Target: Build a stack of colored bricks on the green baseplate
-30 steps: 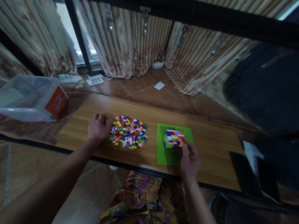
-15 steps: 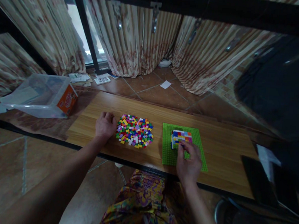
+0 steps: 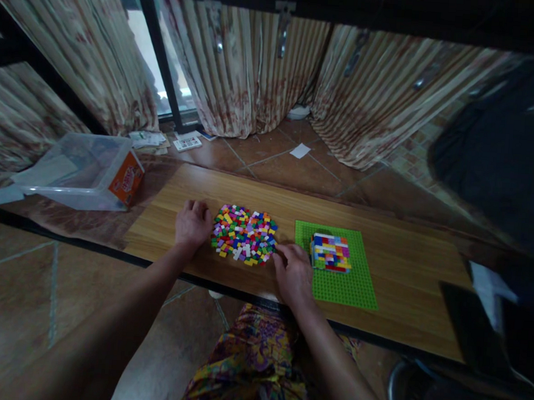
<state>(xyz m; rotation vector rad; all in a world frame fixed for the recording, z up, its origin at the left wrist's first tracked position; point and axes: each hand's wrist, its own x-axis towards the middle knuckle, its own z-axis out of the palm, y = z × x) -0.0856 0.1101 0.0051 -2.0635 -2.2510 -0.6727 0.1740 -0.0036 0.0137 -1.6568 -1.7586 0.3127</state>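
A loose pile of small multicoloured toy bricks (image 3: 245,234) lies on the wooden board (image 3: 244,189). At its left edge rests my left hand (image 3: 194,224), fingers curled and closed; whether anything is inside is hidden. My right hand (image 3: 293,272) reaches to the pile's right edge, thumb and forefinger brought together at the bricks there. What they pinch, if anything, is too small to make out. Right of this hand, a block built of coloured bricks (image 3: 331,252) stands on the green studded baseplate (image 3: 349,291); neither hand holds it.
A clear plastic tub (image 3: 79,196) with an orange label stands at the left. Dark flat objects (image 3: 473,324) lie by the board's right end. Papers (image 3: 300,150) are scattered beyond the board, before striped curtains (image 3: 257,71). A dark shape (image 3: 502,161) fills the right side.
My right hand has left the brick block and moved left to the pile, so the block now shows in full. My left hand stays beside the pile. The view has shifted slightly.
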